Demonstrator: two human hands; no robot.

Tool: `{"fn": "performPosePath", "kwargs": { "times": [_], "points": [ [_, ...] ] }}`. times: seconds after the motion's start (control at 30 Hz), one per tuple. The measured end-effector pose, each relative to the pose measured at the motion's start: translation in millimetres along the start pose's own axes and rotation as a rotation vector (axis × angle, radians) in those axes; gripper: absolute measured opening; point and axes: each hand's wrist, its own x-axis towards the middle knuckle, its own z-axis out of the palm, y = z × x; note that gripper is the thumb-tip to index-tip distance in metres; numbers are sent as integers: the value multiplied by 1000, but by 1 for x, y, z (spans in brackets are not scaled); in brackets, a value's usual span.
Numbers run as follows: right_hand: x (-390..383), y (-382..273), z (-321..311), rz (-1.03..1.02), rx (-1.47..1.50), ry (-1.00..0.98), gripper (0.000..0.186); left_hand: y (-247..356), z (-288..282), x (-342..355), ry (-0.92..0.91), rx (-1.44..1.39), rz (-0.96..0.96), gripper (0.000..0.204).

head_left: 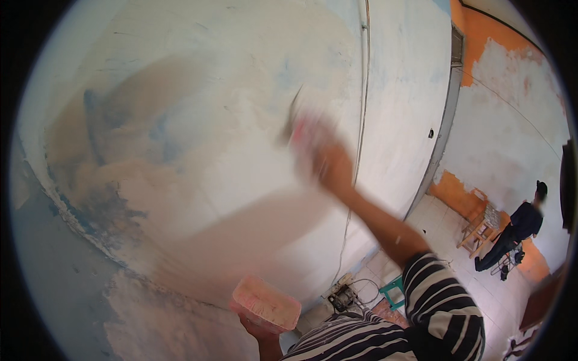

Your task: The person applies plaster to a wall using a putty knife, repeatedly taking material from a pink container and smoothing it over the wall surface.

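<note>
- White wall (241,162) with blue and tan patches fills most of the view and leans in a big curve.
- The left hand (257,328) is low down, gripping a pink tub (282,323) from below, near the wall.
- Pale, pasty stuff (265,299) sits inside the tub.
- The right hand (322,150) is up high, closed around a flat tool (293,114); both are blurry, so I cannot tell if the tool touches the wall.
- Far right, another person (525,221) is near a wooden stool (472,236).
</note>
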Motion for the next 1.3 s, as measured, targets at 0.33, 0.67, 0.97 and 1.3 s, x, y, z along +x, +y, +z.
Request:
{"fn": "performPosePath", "kwargs": {
  "times": [0.33, 0.67, 0.97, 1.3],
  "points": [
    [102, 12, -78, 132, 348, 346, 49, 0, 19, -4, -21, -65, -77, 68],
    [-63, -72, -47, -212, 252, -363, 41, -14, 22, -6, 5, -23, -95, 68],
    [109, 15, -36, 68, -81, 204, 35, -13, 16, -14, -9, -70, -161, 69],
    [91, -31, -74, -107, 281, 196, 40, -11, 16, -14, -65, -4, -119, 71]
  ]
}}
